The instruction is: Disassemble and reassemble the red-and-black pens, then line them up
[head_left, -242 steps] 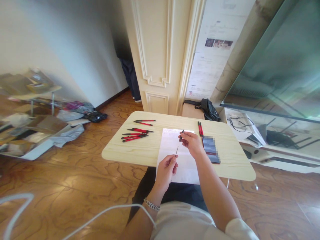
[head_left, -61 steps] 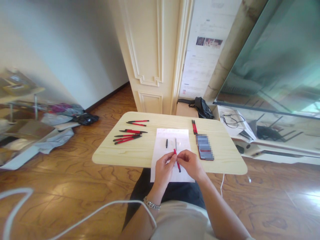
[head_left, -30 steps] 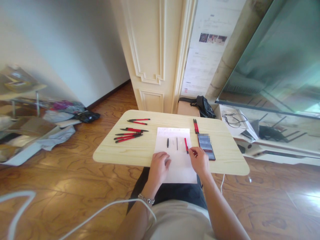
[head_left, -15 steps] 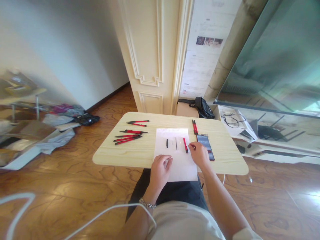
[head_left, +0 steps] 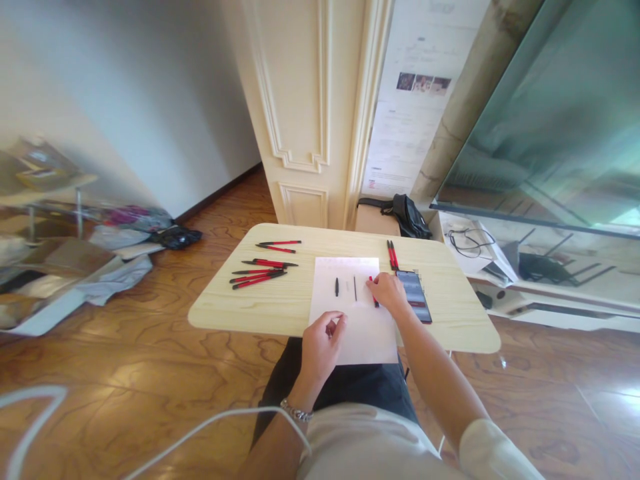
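Observation:
A white sheet of paper (head_left: 367, 340) lies at the table's front edge with pen parts on it. From left to right are a short black pen piece (head_left: 337, 287), a faint small part (head_left: 349, 285), and a thin dark refill (head_left: 355, 289). Beside the refill lies a red pen barrel (head_left: 376, 301), partly covered by my right hand (head_left: 390, 292). That hand's fingers are pinched together just at the barrel; what is between the fingertips is hidden. My left hand (head_left: 323, 341) hovers over the paper's lower left, fingers loosely curled, thumb slightly apart, with nothing visible in it.
Several red-and-black pens (head_left: 260, 277) lie on the left of the table (head_left: 215, 310). Two more pens (head_left: 392, 255) and a phone (head_left: 416, 300) are on the right. A black bag (head_left: 413, 217) sits behind the table. A white cable (head_left: 220, 419) crosses in front.
My right hand has moved left from beside the phone, now covering part of the red barrel. The left hand has stayed nearly in place. The view has shifted slightly.

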The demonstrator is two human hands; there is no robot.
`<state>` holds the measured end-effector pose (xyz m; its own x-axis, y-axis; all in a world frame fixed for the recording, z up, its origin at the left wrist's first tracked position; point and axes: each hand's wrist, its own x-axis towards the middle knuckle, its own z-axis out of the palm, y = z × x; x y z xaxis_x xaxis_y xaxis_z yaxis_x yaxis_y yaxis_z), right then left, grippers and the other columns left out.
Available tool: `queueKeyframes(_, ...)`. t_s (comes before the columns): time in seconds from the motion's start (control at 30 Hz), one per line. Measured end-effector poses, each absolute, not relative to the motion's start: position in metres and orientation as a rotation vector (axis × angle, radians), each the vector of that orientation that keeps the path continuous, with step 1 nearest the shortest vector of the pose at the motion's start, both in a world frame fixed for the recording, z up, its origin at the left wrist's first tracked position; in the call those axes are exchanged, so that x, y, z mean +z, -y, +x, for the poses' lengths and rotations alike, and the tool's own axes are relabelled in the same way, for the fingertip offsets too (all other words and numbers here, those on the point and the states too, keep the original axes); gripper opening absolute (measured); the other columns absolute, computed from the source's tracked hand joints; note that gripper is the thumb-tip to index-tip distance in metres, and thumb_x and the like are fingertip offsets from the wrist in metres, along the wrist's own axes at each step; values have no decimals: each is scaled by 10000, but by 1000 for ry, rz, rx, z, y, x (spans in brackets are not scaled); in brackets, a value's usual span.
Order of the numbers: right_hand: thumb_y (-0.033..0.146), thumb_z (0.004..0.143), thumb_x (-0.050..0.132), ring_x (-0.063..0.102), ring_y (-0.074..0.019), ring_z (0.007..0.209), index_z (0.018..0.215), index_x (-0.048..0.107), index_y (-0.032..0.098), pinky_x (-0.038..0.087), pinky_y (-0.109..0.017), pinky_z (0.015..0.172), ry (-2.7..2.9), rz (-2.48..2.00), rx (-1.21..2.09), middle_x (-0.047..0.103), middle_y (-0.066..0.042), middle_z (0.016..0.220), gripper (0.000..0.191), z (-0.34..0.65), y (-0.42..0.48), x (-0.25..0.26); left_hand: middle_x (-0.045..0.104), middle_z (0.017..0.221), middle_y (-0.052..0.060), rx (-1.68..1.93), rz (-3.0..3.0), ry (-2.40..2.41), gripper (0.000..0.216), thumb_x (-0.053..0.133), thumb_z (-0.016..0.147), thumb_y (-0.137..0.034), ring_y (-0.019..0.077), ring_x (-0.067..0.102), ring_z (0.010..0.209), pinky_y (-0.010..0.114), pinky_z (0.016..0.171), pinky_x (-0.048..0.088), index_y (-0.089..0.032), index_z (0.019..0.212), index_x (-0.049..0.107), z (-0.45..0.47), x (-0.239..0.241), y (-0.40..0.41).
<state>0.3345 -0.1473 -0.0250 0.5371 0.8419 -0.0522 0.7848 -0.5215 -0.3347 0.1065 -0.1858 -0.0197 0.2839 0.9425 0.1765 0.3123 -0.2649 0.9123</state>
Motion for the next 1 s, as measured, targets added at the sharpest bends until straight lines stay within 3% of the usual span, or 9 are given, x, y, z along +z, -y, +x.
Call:
queueKeyframes(0.3, 436, 840, 504, 630, -233, 839, 814, 714, 183, 395, -294, 685, 1269, -2451, 341, 698, -127, 843, 330, 334, 147, -15, 643, 688, 15, 957, 1750, -1123, 275, 551, 847, -428, 143, 567, 597, 241, 601, 434, -194, 914, 680, 108, -18, 185)
queueKeyframes(0.5, 469, 841, 502, 507, -134, 572, 799, 651, 167, 339, -240, 530, 1144, -1828, 532, 596, -16, 626, 340, 320, 175, -1, 690, 850, 52, 1009, 1618, -1010, 291, 545, 862, -421, 167, 630, 753, 259, 706, 476, -177, 964, 667, 113, -15, 183)
queueKeyframes(0.63, 499, 827, 543, 438, -104, 518, 865, 633, 172, 330, -227, 486, 1072, -1455, 795, 561, 7, 632, 342, 289, 200, -1, 688, 935, 74, 985, 1490, -927, 320, 522, 878, -436, 182, 640, 835, 274, 745, 488, -174, 1012, 648, 121, -14, 186)
queueKeyframes(0.83, 436, 823, 592, 528, -130, 618, 909, 655, 177, 426, -251, 578, 1038, -1329, 853, 621, -18, 726, 281, 251, 219, -14, 656, 800, 58, 976, 1398, -771, 364, 471, 901, -461, 161, 604, 728, 269, 681, 477, -147, 983, 636, 125, -11, 191)
queueKeyframes(1.0, 440, 840, 558, 575, -155, 663, 926, 684, 185, 457, -274, 623, 1150, -1386, 893, 655, -27, 743, 297, 257, 214, -19, 572, 652, 7, 940, 1320, -756, 332, 503, 884, -464, 102, 507, 549, 214, 517, 395, -147, 887, 601, 124, -19, 189)
